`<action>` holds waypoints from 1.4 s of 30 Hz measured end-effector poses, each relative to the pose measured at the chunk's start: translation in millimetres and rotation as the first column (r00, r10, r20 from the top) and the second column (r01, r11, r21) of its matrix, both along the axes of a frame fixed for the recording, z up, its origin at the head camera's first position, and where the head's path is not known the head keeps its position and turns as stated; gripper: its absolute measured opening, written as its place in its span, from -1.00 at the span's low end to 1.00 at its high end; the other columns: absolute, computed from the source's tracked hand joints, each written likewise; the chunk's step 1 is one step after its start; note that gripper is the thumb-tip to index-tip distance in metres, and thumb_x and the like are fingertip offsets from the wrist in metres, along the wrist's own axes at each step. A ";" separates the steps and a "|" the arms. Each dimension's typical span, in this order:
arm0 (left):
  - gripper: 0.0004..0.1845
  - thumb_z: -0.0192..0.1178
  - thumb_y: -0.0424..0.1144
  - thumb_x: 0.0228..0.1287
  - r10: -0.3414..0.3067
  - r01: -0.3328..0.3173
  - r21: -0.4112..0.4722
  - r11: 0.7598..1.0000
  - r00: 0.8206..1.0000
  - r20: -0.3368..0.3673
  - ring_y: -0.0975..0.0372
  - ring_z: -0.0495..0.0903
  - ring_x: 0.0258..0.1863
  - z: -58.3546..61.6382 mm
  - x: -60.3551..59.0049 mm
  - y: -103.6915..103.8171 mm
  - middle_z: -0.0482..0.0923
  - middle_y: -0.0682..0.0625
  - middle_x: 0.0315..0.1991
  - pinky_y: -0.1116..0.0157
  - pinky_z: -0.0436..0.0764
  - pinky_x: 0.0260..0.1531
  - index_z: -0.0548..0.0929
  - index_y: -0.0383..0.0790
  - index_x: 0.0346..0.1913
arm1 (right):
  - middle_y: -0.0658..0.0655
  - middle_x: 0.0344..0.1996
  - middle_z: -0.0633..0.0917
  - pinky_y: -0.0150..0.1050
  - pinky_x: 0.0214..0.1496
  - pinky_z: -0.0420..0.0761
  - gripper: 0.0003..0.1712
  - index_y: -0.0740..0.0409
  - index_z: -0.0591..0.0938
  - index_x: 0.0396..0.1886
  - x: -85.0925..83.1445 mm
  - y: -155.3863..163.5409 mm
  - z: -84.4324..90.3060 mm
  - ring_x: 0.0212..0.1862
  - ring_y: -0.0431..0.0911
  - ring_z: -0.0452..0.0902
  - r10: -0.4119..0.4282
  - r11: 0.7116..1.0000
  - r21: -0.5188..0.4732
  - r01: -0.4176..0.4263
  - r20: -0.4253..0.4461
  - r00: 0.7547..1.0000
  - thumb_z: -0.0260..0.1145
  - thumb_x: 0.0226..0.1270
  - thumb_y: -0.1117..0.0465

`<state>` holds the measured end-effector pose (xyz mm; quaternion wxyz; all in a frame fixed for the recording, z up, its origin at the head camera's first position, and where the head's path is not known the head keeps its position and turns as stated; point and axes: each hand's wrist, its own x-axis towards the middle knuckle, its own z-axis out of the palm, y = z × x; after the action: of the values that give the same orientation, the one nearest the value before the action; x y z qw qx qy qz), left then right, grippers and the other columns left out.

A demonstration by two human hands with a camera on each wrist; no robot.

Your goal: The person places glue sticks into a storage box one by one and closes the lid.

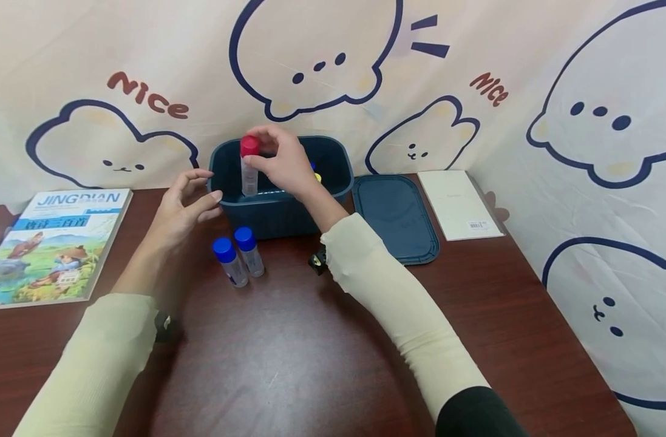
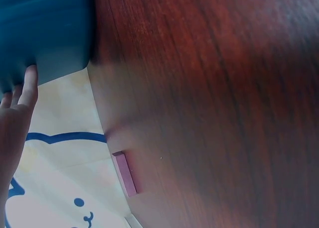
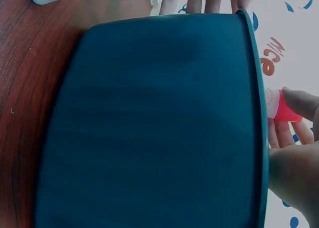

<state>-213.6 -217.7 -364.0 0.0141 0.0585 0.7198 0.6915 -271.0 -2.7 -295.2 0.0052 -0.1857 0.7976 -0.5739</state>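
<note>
At the back of the table stands a dark teal plastic bin. My right hand pinches a small clear bottle with a red cap between thumb and fingers, upright within the bin's opening at its left part. My left hand rests its fingers against the bin's left end; the left wrist view shows nearly straight fingers on the outer wall. In front of the bin, two blue-capped clear bottles stand side by side. Inside the bin, bits of blue and yellow show, mostly hidden by my right hand.
A dark teal lid lies right of the bin, and beyond it a cream notebook. On the left is an illustrated book. A patterned cloth hangs directly behind the bin. A pinkish bar shows by the table's edge.
</note>
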 end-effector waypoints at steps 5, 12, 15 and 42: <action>-0.42 0.30 -0.17 0.41 -0.001 0.001 0.009 1.000 1.000 -0.005 0.01 0.46 0.25 -0.1 0.1 -0.9 0.25 -0.25 0.42 0.42 0.64 -0.03 0.31 -0.05 0.39 | 0.08 0.16 0.64 -0.47 -0.01 0.61 -0.54 0.13 0.56 0.24 -3.8 -5.8 -3.0 0.09 -0.16 0.55 -0.018 0.998 0.053 0.017 0.031 0.999 0.40 0.37 0.30; -0.39 0.30 -0.17 0.41 0.006 -0.006 0.010 1.000 1.000 -0.005 0.06 0.51 0.21 0.2 2.4 -3.6 0.25 -0.25 0.43 0.42 0.64 -0.03 0.29 -0.08 0.41 | 0.06 0.10 0.65 -0.49 -0.02 0.60 -0.57 0.12 0.57 0.19 -9.4 -14.2 -6.7 0.04 -0.19 0.57 -0.026 0.992 0.128 0.016 0.072 0.997 0.42 0.36 0.28; -0.40 0.30 -0.18 0.41 0.011 -0.011 0.019 1.000 1.000 -0.003 0.09 0.53 0.18 -0.5 4.7 -5.8 0.25 -0.25 0.42 0.41 0.65 -0.04 0.30 -0.08 0.40 | 0.06 0.06 0.66 -0.47 -0.01 0.60 -0.60 0.12 0.57 0.16 -10.6 -17.9 -8.4 0.03 -0.17 0.56 -0.023 0.985 0.175 0.007 0.089 0.996 0.42 0.36 0.28; -0.52 0.25 -0.28 0.45 -0.036 0.039 0.093 0.995 0.999 -0.028 0.15 0.55 0.14 -2.2 -0.6 -0.6 0.25 -0.30 0.38 0.40 0.65 -0.05 0.35 -0.05 0.32 | 0.02 -0.04 0.60 -0.32 -0.06 0.59 -0.62 0.04 0.56 0.02 -32.5 -31.0 -12.8 -0.03 -0.10 0.48 -0.112 0.901 0.433 0.021 0.184 0.977 0.50 0.27 0.27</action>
<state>-214.2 -218.2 -366.2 0.0147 0.0818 0.6855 0.7233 -303.5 -33.8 -307.9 0.1081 -0.0926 0.9053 -0.4003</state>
